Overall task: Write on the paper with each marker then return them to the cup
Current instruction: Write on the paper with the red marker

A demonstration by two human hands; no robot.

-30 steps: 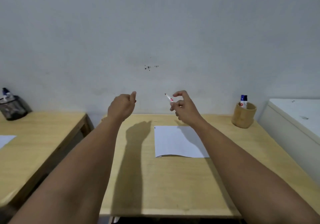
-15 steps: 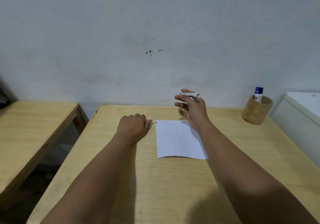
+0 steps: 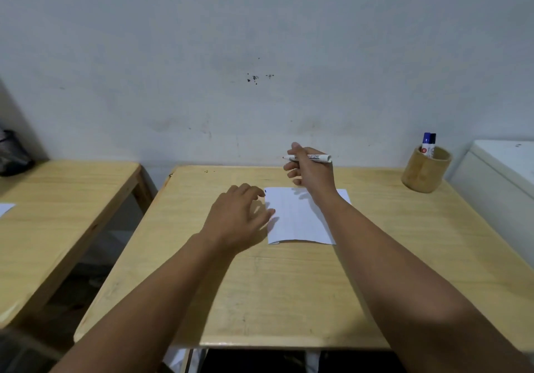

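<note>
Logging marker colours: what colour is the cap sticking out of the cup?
Blue cap, seen in the head view.

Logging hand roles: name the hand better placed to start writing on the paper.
Right. The right hand already holds the uncapped marker just above the paper's far edge. The left hand holds no marker and rests at the sheet's left edge, suited to steadying it.

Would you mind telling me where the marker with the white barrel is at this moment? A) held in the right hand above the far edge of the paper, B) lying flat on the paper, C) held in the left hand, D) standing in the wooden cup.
A: the right hand grips the marker roughly level, clear of the paper; the left hand holds nothing.
</note>
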